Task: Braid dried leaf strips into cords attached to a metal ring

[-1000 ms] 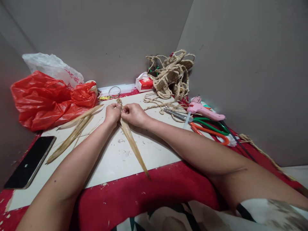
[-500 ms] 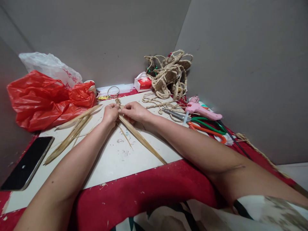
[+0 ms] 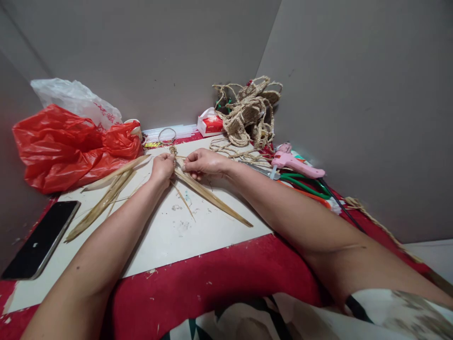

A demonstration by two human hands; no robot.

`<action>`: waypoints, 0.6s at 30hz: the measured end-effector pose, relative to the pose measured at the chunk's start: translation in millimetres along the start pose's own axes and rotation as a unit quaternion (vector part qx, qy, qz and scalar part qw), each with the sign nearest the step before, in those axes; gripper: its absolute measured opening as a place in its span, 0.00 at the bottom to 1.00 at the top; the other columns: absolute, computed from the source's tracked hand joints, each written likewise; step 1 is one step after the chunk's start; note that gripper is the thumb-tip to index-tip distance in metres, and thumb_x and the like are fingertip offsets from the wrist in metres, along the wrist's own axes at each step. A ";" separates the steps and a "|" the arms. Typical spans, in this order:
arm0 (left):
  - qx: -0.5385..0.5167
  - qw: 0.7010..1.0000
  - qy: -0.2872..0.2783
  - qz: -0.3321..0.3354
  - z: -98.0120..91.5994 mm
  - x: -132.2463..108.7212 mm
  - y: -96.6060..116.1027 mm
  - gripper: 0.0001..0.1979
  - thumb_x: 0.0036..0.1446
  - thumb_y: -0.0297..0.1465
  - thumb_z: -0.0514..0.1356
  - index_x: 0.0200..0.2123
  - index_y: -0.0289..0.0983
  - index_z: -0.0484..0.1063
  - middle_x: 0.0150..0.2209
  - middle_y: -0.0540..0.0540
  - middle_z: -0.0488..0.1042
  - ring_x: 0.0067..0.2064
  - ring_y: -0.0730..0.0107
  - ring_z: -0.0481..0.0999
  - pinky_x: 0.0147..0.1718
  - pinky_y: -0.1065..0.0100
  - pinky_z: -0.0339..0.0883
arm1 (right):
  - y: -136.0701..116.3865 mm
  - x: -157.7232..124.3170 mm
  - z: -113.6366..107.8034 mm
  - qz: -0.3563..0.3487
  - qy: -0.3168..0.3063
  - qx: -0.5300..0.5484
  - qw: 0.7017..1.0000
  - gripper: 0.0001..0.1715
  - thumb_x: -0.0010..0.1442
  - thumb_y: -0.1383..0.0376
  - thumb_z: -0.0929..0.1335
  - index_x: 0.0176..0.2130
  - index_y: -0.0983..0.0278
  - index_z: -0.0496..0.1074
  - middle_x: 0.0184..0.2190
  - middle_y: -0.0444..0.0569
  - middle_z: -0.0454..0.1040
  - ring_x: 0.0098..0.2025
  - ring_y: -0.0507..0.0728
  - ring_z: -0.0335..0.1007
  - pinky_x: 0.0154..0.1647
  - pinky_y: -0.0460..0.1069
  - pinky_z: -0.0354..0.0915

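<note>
My left hand [image 3: 163, 167] is closed in a pinch on a small braided straw cord [image 3: 172, 150], whose knotted end sticks up above the fingers. From this grip a long tan dried leaf strip [image 3: 215, 200] slants down to the right across the white board [image 3: 159, 250]. A thinner strand [image 3: 184, 200] hangs below. My right hand [image 3: 203, 163] is a little to the right, its thumb and forefinger pinched on a leaf strip close to the braid. Further strands between the two hands are partly hidden by the fingers. Loose dried leaf strips [image 3: 106, 203] lie left of my left forearm.
A black phone [image 3: 40, 241] lies at the left, below a red plastic bag [image 3: 71, 151]. Behind are a wire ring [image 3: 167, 136], a tissue pack [image 3: 211, 123] and a heap of braided cord [image 3: 247, 113]. A pink glue gun [image 3: 295, 163] and green-handled scissors [image 3: 306, 183] lie right.
My right hand has moved slightly right, away from my left hand. The long leaf strip has swung up and to the right at its free end. My left hand stays in place.
</note>
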State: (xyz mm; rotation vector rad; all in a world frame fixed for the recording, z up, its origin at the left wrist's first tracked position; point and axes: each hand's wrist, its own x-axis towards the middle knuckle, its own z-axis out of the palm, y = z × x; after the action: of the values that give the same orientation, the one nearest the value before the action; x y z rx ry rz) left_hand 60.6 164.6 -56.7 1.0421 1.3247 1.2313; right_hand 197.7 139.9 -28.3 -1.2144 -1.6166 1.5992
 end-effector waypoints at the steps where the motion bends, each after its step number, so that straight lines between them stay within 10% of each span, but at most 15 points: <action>1: -0.002 1.000 0.002 -0.003 -0.1 0.4 0.4 0.11 0.56 0.27 0.54 0.21 0.37 0.58 0.12 0.56 0.56 0.11 0.81 0.51 0.12 0.76 0.41 | -1.3 -0.9 0.1 -0.006 0.005 0.003 1.000 0.11 0.54 0.73 0.67 0.22 0.67 0.64 0.13 0.39 0.64 0.14 0.45 0.57 0.15 0.39 0.55; 7: -0.016 0.999 0.025 -0.018 -2.5 4.0 2.4 0.10 0.54 0.26 0.54 0.22 0.37 0.58 0.12 0.56 0.56 0.11 0.80 0.52 0.13 0.76 0.41 | -9.9 -6.4 0.7 -0.063 0.026 0.085 0.994 0.11 0.61 0.73 0.61 0.27 0.67 0.61 0.26 0.46 0.74 0.24 0.45 0.68 0.20 0.38 0.59; 11: -0.022 0.999 0.030 -0.023 -3.9 1.9 4.7 0.10 0.52 0.24 0.55 0.21 0.37 0.59 0.12 0.56 0.56 0.12 0.80 0.51 0.13 0.75 0.41 | -17.3 -16.3 0.2 -0.073 0.045 0.111 0.990 0.11 0.65 0.69 0.59 0.29 0.64 0.56 0.17 0.41 0.67 0.21 0.49 0.70 0.21 0.42 0.64; 18: -0.029 0.999 0.025 -0.024 -6.0 1.2 3.1 0.11 0.49 0.22 0.57 0.19 0.37 0.59 0.13 0.55 0.56 0.12 0.81 0.51 0.15 0.73 0.40 | -73.1 -110.0 -18.5 -0.076 0.166 0.017 0.983 0.13 0.63 0.63 0.63 0.28 0.64 0.58 0.15 0.36 0.60 0.16 0.44 0.60 0.20 0.40 0.60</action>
State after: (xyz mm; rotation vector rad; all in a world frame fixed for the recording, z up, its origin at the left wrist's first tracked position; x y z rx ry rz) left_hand 54.4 165.3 -53.9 0.9392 1.3381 1.2599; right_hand 246.2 60.8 67.6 -1.2322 -1.4240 1.2483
